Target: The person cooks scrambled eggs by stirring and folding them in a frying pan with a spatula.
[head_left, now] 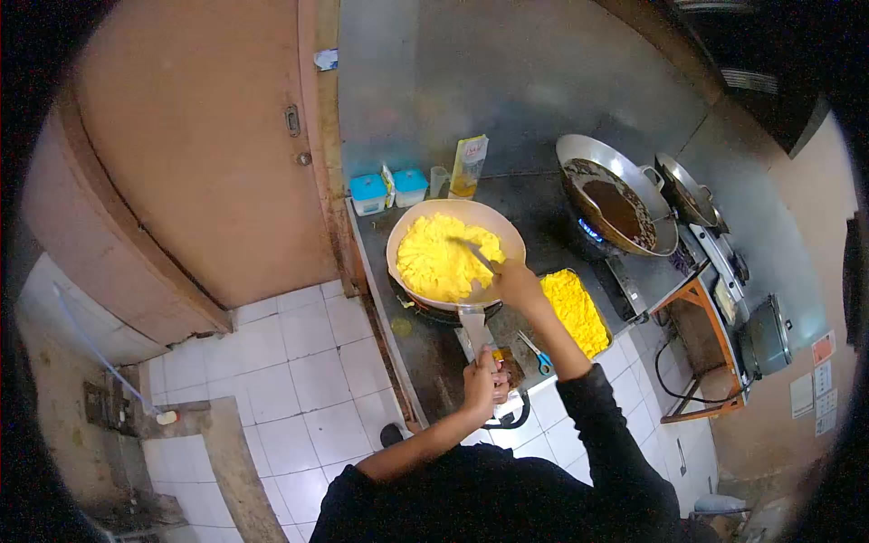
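Observation:
A light-coloured frying pan (511,237) on the near stove holds yellow scrambled eggs (434,258). My left hand (484,385) is closed around the pan's handle (472,328). In my right hand (519,286) is a grey spatula (472,248), its far end among the eggs; its exact blade shape is blurred. Right of the pan, a tray (609,337) holds more yellow scrambled egg. Scissors with blue handles (543,364) lie on the counter between the tray and my left hand.
A large wok (579,149) of dark oil sits over a blue flame (590,231), with another pan (692,204) beyond it. Two blue-lidded tubs (368,188) and a yellow-white pouch (468,167) stand along the back wall. A door (199,136) is at left.

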A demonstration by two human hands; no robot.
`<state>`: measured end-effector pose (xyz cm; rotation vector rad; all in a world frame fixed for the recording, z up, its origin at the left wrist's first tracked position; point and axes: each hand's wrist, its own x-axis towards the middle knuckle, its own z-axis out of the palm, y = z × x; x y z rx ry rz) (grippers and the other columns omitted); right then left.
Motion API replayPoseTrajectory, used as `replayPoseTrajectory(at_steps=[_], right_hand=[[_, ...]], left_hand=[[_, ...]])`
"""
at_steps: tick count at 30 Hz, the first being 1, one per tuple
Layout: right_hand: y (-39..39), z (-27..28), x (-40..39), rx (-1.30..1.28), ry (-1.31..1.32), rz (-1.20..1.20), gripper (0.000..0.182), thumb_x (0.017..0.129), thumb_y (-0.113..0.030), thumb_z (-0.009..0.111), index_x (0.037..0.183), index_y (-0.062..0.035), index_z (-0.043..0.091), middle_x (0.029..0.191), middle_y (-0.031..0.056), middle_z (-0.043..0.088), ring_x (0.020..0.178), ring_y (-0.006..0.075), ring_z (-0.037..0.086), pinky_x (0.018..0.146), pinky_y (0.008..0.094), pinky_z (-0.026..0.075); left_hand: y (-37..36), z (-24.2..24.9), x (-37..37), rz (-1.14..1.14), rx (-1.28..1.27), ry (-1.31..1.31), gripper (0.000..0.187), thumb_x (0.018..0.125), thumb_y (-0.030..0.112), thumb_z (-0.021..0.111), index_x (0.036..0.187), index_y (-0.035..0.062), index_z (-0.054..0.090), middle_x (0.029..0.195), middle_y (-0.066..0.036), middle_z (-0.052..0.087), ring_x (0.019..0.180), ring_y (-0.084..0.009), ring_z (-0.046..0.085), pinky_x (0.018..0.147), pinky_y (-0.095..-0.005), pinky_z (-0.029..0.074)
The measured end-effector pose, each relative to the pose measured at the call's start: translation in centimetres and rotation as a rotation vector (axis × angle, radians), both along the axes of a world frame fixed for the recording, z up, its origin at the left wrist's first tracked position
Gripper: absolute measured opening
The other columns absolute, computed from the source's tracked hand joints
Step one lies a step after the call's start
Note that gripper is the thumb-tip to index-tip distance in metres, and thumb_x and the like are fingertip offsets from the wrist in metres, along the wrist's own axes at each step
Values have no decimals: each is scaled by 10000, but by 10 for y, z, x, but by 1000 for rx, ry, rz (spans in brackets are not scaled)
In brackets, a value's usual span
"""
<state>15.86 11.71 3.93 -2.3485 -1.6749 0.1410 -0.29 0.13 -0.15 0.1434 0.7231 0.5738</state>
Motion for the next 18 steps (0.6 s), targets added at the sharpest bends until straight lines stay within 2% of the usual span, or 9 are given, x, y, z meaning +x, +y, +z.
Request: replayPoseTrajectory(at_steps=[2, 3, 4, 7, 9, 13, 15, 16, 18], right_hand=[[-17, 30, 6, -89, -64, 85, 295, 764, -243, 529, 1038, -205, 630, 849, 165, 624, 798, 354, 601, 727, 426, 481], [-37, 81, -11, -99, -161, 93, 267, 776, -279, 537, 1020, -242, 638, 843, 149, 627, 796, 334, 605, 721, 418, 486], [-49, 118, -19, -127, -145, 83, 294, 793, -336, 478, 879, -123, 662, 777, 187, 626, 752, 370, 612, 683, 468, 496], [-64, 164, -31, -114, -315, 47, 290, 777, -343, 507, 798, -103, 670, 758, 175, 633, 727, 339, 629, 643, 434, 513], [-57, 175, -49, -309, -525, 140, 260, 739, -304, 535, 755, -78, 663, 741, 166, 639, 712, 299, 644, 625, 422, 516], [-37, 104, -67, -316, -665, 247, 156, 717, -206, 561, 732, -82, 653, 694, 152, 636, 666, 260, 649, 558, 346, 516], [-13, 42, -52, -340, -717, -18, 129, 717, -175, 563, 746, -86, 652, 711, 140, 640, 667, 250, 647, 557, 324, 514], [-7, 33, -45, -342, -720, -12, 129, 717, -175, 563, 746, -86, 652, 711, 140, 640, 667, 250, 647, 557, 324, 514], [3, 30, -22, -75, -777, 105, 164, 721, -157, 560, 839, -86, 649, 691, 120, 634, 644, 246, 641, 538, 325, 505]], left_hand=[[-1, 3, 2, 6, 42, 18, 407, 852, 489, 448, 744, 101, 390, 463, 26, 308, 293, -93, 248, 284, -254, 172], [-2, 1, 5, 9, 39, 10, 407, 852, 489, 448, 744, 101, 390, 463, 26, 308, 293, -93, 248, 284, -254, 172], [-5, -3, 9, 34, 76, 9, 406, 854, 491, 444, 732, 107, 393, 461, 26, 311, 291, -95, 249, 281, -258, 177], [-10, -3, 21, 61, 93, 17, 412, 858, 499, 441, 698, 123, 400, 454, 21, 319, 286, -105, 268, 271, -265, 194], [-12, -8, 32, 95, 66, 18, 417, 860, 502, 441, 683, 128, 395, 461, 7, 341, 284, -112, 289, 268, -269, 210], [-17, -12, 44, 173, 90, 92, 423, 841, 529, 469, 711, 130, 410, 494, 30, 351, 344, -75, 313, 299, -225, 220], [-17, -11, 46, 178, 72, 105, 423, 839, 532, 470, 702, 137, 406, 490, 33, 347, 342, -73, 309, 296, -223, 219], [-17, -11, 46, 182, 60, 118, 422, 837, 535, 471, 693, 144, 401, 486, 37, 344, 341, -70, 304, 294, -221, 218], [-15, -7, 42, 174, 53, 85, 420, 837, 533, 474, 689, 149, 395, 482, 42, 339, 341, -68, 304, 293, -221, 214]])
